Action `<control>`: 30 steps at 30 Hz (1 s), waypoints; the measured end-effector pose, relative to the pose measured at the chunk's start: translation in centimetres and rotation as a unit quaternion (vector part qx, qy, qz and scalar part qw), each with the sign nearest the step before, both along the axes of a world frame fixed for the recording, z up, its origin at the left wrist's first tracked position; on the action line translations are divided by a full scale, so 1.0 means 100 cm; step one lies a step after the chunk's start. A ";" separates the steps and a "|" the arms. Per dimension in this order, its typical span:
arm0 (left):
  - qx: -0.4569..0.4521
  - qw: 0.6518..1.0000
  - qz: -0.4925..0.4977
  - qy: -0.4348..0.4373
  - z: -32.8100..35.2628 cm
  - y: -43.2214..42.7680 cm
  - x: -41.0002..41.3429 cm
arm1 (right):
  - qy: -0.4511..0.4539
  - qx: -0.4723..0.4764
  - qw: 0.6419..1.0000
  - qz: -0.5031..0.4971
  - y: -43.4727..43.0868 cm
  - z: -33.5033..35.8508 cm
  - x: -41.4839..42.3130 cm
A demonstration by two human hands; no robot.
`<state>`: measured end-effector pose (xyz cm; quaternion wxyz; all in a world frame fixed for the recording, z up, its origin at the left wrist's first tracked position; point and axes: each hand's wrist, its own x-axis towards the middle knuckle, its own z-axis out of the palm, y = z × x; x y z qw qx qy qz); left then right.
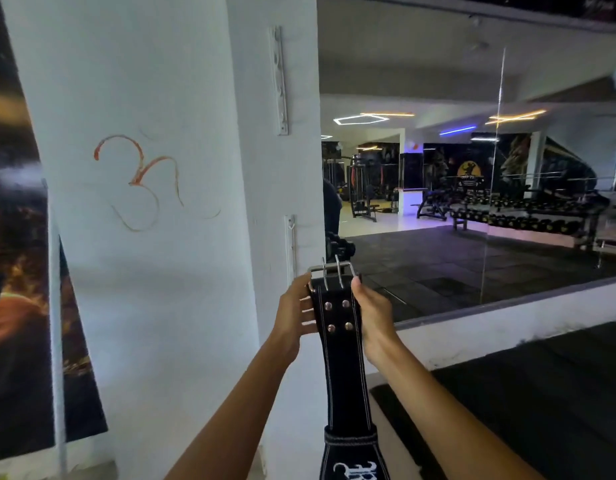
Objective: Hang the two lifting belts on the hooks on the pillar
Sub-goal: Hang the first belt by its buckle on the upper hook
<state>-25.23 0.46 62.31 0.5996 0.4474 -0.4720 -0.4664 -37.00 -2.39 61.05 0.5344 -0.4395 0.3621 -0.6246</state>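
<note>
— Hands first: how do we read them?

— We see the left hand [294, 315] and the right hand [372, 318] both closed on the buckle end of a black lifting belt [341, 362], one on each edge of the strap, fingers curled behind it and the right thumb lying along the front.

— And the belt itself?

— We have it held upright in front of the white pillar's [154, 271] right-hand corner. Its metal buckle [331, 270] is at the top, prongs pointing up, with four rivets just below. The strap hangs straight down between our forearms and widens at the bottom edge of the view, where white lettering shows.

— Where are the hooks?

— We make out a lower hook rail [290, 244] on the pillar's side face, near its right edge, just beside and above the buckle, apart from it. An upper hook rail [279, 81] sits higher on the same face. The individual hooks are too faint for us to count, perhaps one at the lower rail's top.

— Beyond the pillar?

— A mirror wall [473, 202] reflecting gym machines.
</note>
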 end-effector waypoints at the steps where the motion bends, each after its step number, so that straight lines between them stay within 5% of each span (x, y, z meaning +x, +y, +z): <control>1: 0.024 1.000 -0.008 -0.014 0.005 -0.003 0.001 | -0.005 0.001 1.000 0.000 0.001 -0.002 0.000; 7: 0.148 0.984 -0.092 -0.047 0.019 -0.016 0.006 | -0.012 0.006 1.000 -0.004 0.001 -0.010 0.003; 12: 0.067 0.980 -0.183 -0.033 0.016 -0.018 0.017 | -0.023 -0.010 1.000 -0.004 0.001 -0.005 0.001; 16: -0.059 0.993 0.015 -0.099 0.002 -0.018 0.001 | -0.034 0.019 0.999 0.013 0.004 0.001 0.010; 20: -0.155 0.948 0.249 -0.121 -0.005 -0.018 -0.020 | -0.006 0.058 0.998 0.039 0.007 0.017 0.020; 26: -0.189 0.929 0.284 -0.144 -0.008 -0.015 -0.036 | 0.024 0.111 0.989 0.093 0.001 0.032 0.008; 30: -0.193 0.916 0.311 -0.164 -0.004 -0.015 -0.033 | 0.126 0.082 0.978 0.146 0.002 0.025 0.000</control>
